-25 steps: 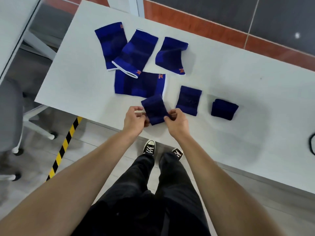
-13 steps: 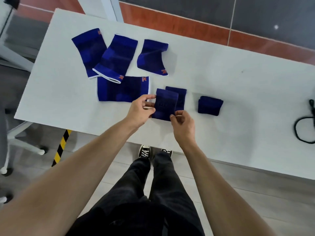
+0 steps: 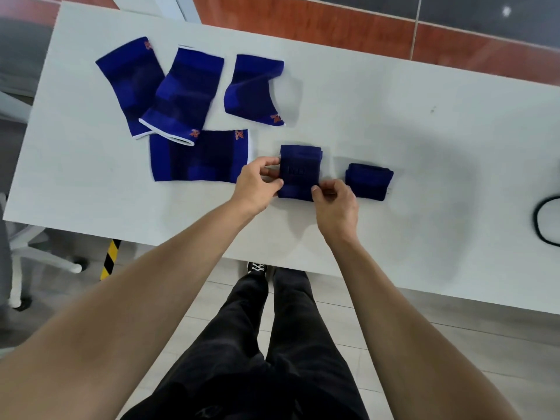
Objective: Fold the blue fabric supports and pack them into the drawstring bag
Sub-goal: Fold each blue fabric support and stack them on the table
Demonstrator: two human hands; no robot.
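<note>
Both hands pinch a small folded blue support (image 3: 298,169) that lies on top of another folded one on the white table (image 3: 394,122). My left hand (image 3: 257,184) grips its left edge, my right hand (image 3: 335,201) its lower right corner. A second folded blue support (image 3: 368,181) sits just to the right. Unfolded blue supports lie at the back left: a flat one (image 3: 197,156), two overlapping ones (image 3: 185,92) (image 3: 128,80), and a curved one (image 3: 251,89). No drawstring bag is in view.
A black cord loop (image 3: 545,221) lies at the table's right edge. An office chair base (image 3: 36,256) stands on the floor at left, beside yellow-black floor tape (image 3: 110,259). My legs and shoes are below the table's near edge.
I carried the folded support from the table's near edge to the right and set it on top of the other folded support, which it now covers.
</note>
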